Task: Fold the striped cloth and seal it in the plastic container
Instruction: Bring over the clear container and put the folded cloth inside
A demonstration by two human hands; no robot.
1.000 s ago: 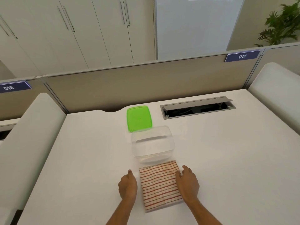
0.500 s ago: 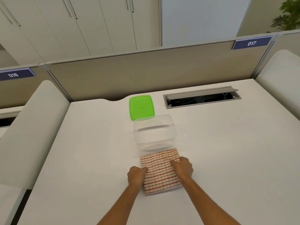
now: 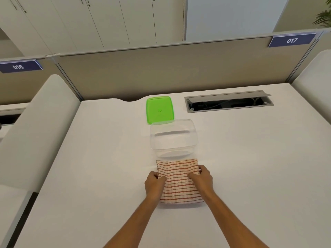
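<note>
Folded striped cloth [image 3: 179,181] lies on bench [image 3: 250,167] just in front of open container [image 3: 172,138], w/ left hand [image 3: 154,183] and right hand [image 3: 201,178] pinching its side edges, likely to lift it in; green lid [image 3: 159,109] waits just behind container.

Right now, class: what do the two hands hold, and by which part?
Both grip the folded striped cloth: left hand on its left edge, right hand on its right edge.
</note>
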